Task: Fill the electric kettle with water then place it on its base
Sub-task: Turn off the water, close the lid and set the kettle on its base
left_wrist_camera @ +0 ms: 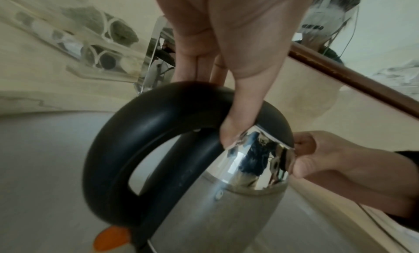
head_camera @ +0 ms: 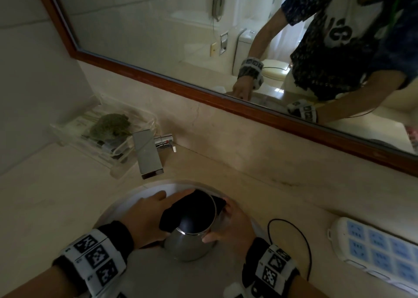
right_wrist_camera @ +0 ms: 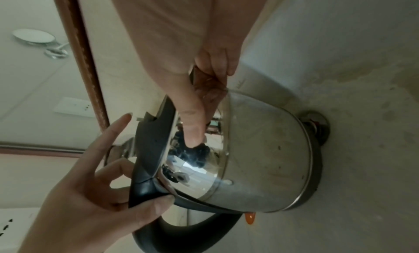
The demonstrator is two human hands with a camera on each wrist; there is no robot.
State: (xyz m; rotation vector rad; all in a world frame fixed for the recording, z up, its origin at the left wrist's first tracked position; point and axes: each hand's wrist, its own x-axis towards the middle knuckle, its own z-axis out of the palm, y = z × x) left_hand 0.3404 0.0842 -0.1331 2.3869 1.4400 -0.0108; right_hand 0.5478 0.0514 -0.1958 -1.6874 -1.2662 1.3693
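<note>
Now | steel kettle (head_camera: 192, 241), black loop handle (left_wrist_camera: 136, 131) | both hands gripping

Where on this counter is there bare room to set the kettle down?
Bare counter lies left of the sink, in front of the clear tray. Another bare strip runs behind the sink, right of the faucet, below the mirror frame. Right of the kettle is crowded: black cord, power strip.
</note>
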